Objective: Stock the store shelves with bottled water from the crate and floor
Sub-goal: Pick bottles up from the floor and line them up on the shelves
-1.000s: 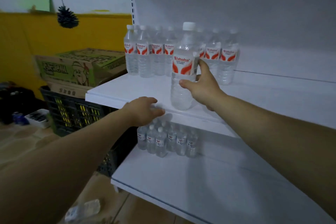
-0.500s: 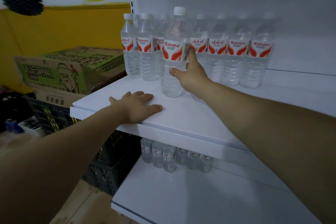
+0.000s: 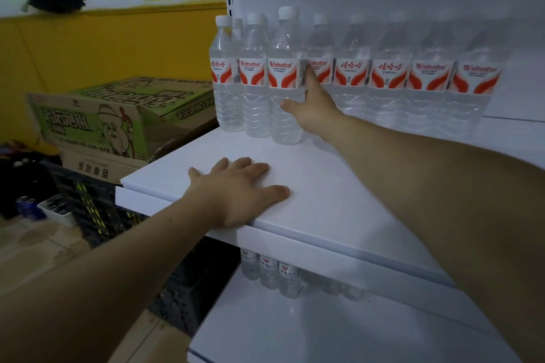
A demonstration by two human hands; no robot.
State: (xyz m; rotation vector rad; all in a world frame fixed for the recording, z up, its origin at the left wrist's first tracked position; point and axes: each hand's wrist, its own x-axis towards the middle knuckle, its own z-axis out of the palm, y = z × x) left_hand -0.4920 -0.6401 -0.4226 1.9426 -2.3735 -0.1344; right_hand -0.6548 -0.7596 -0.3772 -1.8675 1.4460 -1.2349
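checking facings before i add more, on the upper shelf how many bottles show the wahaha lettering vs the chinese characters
Wahaha-lettering bottles: 5, including the held bottle in the right hand
Chinese-character bottles: 3
Back bottle, label mostly hidden: 1
Total visible on the upper shelf: 9

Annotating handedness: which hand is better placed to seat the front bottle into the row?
Right. The right hand grips the front bottle; the left hand rests flat on the shelf edge, apart from every bottle.
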